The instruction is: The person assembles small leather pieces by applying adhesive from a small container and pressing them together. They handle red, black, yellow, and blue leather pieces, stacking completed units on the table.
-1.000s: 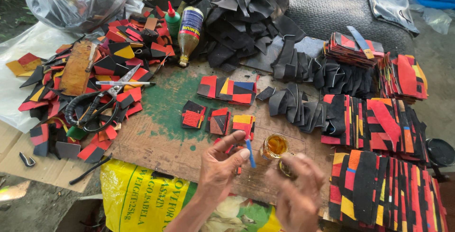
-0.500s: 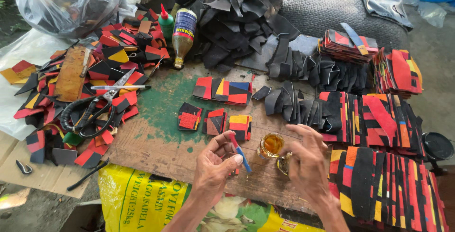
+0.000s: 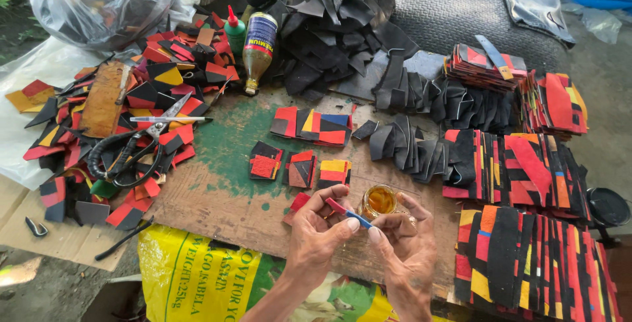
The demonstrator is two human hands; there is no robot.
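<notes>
Fingers (image 3: 332,220) of my left hand (image 3: 316,240) pinch a small stick (image 3: 349,213), red at one end, blue at the other; right hand (image 3: 405,249) fingers touch its blue tip, thumb and forefinger pressed together there. Just behind the fingers, a little glass jar (image 3: 380,201) of amber glue on the table (image 3: 224,197). Beyond it, three red-black-yellow patches (image 3: 299,167). Far left of the fingers, scissors (image 3: 141,144) on scraps.
</notes>
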